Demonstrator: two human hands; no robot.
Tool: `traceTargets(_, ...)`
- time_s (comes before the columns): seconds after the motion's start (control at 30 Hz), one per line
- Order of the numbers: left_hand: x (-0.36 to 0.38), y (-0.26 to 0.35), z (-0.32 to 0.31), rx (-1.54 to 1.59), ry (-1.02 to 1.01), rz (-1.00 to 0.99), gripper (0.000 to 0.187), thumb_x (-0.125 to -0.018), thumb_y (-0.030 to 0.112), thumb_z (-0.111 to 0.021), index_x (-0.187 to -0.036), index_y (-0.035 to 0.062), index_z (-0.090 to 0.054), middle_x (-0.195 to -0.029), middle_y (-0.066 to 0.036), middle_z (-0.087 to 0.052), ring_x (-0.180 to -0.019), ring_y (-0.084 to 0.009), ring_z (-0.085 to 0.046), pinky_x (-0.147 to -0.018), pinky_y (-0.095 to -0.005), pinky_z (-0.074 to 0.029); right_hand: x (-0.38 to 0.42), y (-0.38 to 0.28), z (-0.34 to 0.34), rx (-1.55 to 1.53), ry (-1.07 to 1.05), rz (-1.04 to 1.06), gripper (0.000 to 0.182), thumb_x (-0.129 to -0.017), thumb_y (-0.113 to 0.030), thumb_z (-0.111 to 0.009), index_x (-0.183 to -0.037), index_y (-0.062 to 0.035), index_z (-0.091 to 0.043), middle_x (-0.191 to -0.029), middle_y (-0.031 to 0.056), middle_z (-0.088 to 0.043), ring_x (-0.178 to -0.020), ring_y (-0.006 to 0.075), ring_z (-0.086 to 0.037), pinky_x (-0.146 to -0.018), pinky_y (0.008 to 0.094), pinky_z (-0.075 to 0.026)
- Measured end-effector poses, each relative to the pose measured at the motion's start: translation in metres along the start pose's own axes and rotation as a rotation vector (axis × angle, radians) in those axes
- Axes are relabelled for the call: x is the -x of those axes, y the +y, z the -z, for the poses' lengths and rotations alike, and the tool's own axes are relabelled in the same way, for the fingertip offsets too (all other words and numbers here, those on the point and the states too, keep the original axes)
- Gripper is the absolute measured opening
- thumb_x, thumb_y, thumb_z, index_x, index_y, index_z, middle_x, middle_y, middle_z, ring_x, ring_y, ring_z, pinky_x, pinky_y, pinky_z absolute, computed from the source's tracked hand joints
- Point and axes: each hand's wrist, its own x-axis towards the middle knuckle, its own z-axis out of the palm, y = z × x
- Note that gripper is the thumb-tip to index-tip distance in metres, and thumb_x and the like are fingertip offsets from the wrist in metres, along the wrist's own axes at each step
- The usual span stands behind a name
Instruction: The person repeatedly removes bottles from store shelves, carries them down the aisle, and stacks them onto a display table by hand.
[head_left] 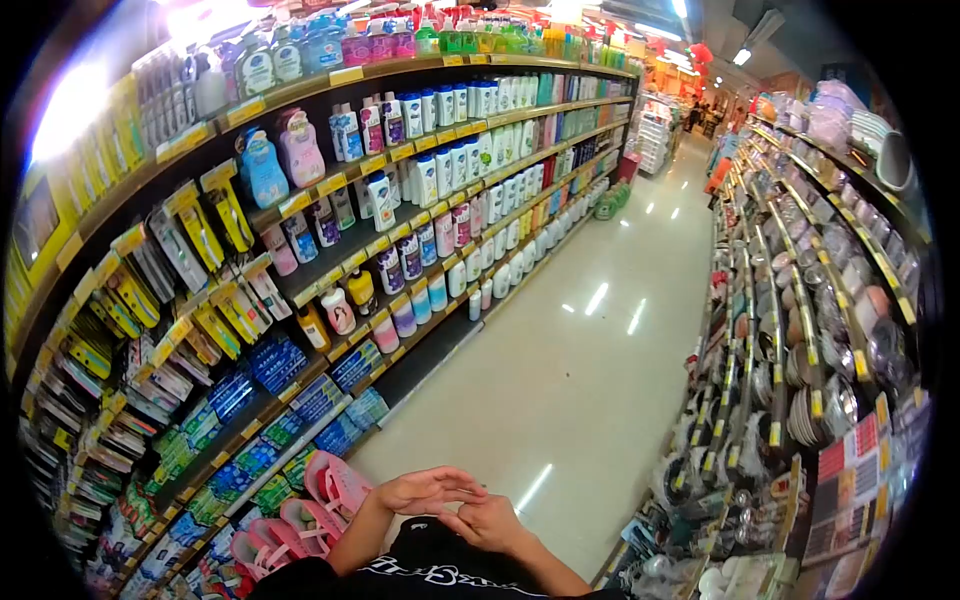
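Note:
My left hand (pixel 425 490) is held in front of my body with its fingers stretched out toward the right, and nothing shows in it. Against it rests my right hand (pixel 493 522), its fingers bent in and its thumb pointing left. No object is visible between the two hands. Below them is the black shirt (pixel 430 555) with white lettering. Pink slippers (pixel 335 485) hang at the end of the left shelf, close to my left forearm.
On the left, long shelves hold shampoo bottles (pixel 440 175), pump bottles (pixel 375 42) and blue and green boxes (pixel 275 362). Wrapped kitchenware (pixel 865 300) fills the right shelves. A shiny floor (pixel 560 350) runs between them toward distant people.

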Motion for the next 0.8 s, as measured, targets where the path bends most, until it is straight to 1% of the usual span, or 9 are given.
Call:
traceTargets(0.13,-0.044,0.023,0.033,0.030,0.058,-0.061,0.052,-0.100,0.031,-0.044,-0.143,0.0034,-0.030,-0.148,-0.024,-0.030,-0.139,-0.0379,-0.030,-0.103,-0.0450,-0.041,-0.035,0.059,0.022,-0.085,-0.032,0.010,0.047,-0.091,-0.038,-0.059,-0.055,-0.0089,-0.055,-0.057,0.0102,-0.056,-0.055,0.0310,-0.059,-0.050,0.0424,-0.047)
traceTargets(0.33,-0.103,0.076,0.101,-0.225,0.063,-0.055,0.053,-0.099,0.027,-0.046,-0.143,0.0017,-0.028,-0.147,-0.023,-0.032,-0.138,-0.0381,-0.032,-0.103,-0.0447,-0.041,-0.101,0.139,0.051,-0.153,0.007,0.024,0.042,-0.091,-0.035,-0.060,-0.058,-0.0085,-0.057,-0.059,0.0097,-0.057,-0.055,0.0312,-0.058,-0.051,0.0412,-0.047)
traceTargets(0.43,-0.134,0.114,0.158,0.035,0.070,-0.011,0.051,-0.100,0.025,-0.044,-0.143,0.0025,-0.028,-0.147,-0.022,-0.032,-0.137,-0.0372,-0.034,-0.101,-0.0432,-0.043,-0.145,0.190,0.054,-0.085,-0.044,-0.013,0.042,-0.090,-0.032,-0.061,-0.055,-0.0082,-0.059,-0.056,0.0087,-0.057,-0.054,0.0288,-0.058,-0.050,0.0395,-0.045)
traceTargets(0.53,-0.169,0.160,0.212,-0.131,0.001,-0.033,0.048,-0.102,0.026,-0.040,-0.143,0.0045,-0.029,-0.146,-0.021,-0.034,-0.135,-0.0357,-0.037,-0.098,-0.0411,-0.046,-0.201,0.230,0.066,-0.050,-0.016,-0.044,0.042,-0.090,-0.031,-0.061,-0.055,-0.0080,-0.058,-0.056,0.0091,-0.056,-0.053,0.0290,-0.059,-0.048,0.0391,-0.045)
traceTargets(0.63,-0.207,0.214,0.259,0.074,0.108,0.082,0.046,-0.102,0.026,-0.041,-0.143,0.0055,-0.030,-0.145,-0.019,-0.034,-0.133,-0.0341,-0.039,-0.098,-0.0418,-0.046,-0.255,0.275,0.078,0.099,-0.087,-0.145,0.042,-0.090,-0.028,-0.062,-0.054,-0.0073,-0.056,-0.055,0.0107,-0.055,-0.051,0.0303,-0.057,-0.047,0.0401,-0.043)
traceTargets(0.67,-0.217,0.237,0.265,-0.061,0.138,0.057,0.046,-0.101,0.025,-0.045,-0.141,0.0050,-0.033,-0.141,-0.017,-0.040,-0.130,-0.0323,-0.044,-0.097,-0.0414,-0.046,-0.277,0.291,0.081,0.084,-0.035,-0.107,0.042,-0.090,-0.027,-0.062,-0.054,-0.0070,-0.054,-0.054,0.0112,-0.054,-0.050,0.0300,-0.055,-0.046,0.0399,-0.042)
traceTargets(0.73,-0.230,0.266,0.319,-0.378,0.153,-0.011,0.042,-0.100,0.022,-0.049,-0.137,0.0048,-0.039,-0.135,-0.015,-0.047,-0.126,-0.0278,-0.048,-0.097,-0.0389,-0.046,-0.313,0.319,0.083,0.041,0.054,-0.039,0.043,-0.090,-0.025,-0.062,-0.053,-0.0064,-0.052,-0.053,0.0123,-0.052,-0.047,0.0295,-0.051,-0.045,0.0394,-0.040)
traceTargets(0.77,-0.236,0.284,0.335,-0.536,0.168,-0.047,0.040,-0.099,0.020,-0.051,-0.135,0.0047,-0.042,-0.132,-0.014,-0.051,-0.124,-0.0255,-0.050,-0.097,-0.0376,-0.046,-0.329,0.331,0.086,-0.017,0.072,-0.112,0.044,-0.091,-0.025,-0.062,-0.053,-0.0059,-0.051,-0.053,0.0126,-0.050,-0.046,0.0285,-0.049,-0.045,0.0389,-0.039)
traceTargets(0.8,-0.240,0.303,0.350,-0.889,0.432,0.030,0.035,-0.097,0.021,-0.056,-0.127,0.0025,-0.051,-0.123,-0.012,-0.057,-0.114,-0.0216,-0.056,-0.096,-0.0351,-0.045,-0.347,0.344,0.089,-0.079,0.091,-0.179,0.045,-0.092,-0.025,-0.061,-0.053,-0.0055,-0.050,-0.052,0.0129,-0.049,-0.045,0.0276,-0.047,-0.045,0.0385,-0.037)
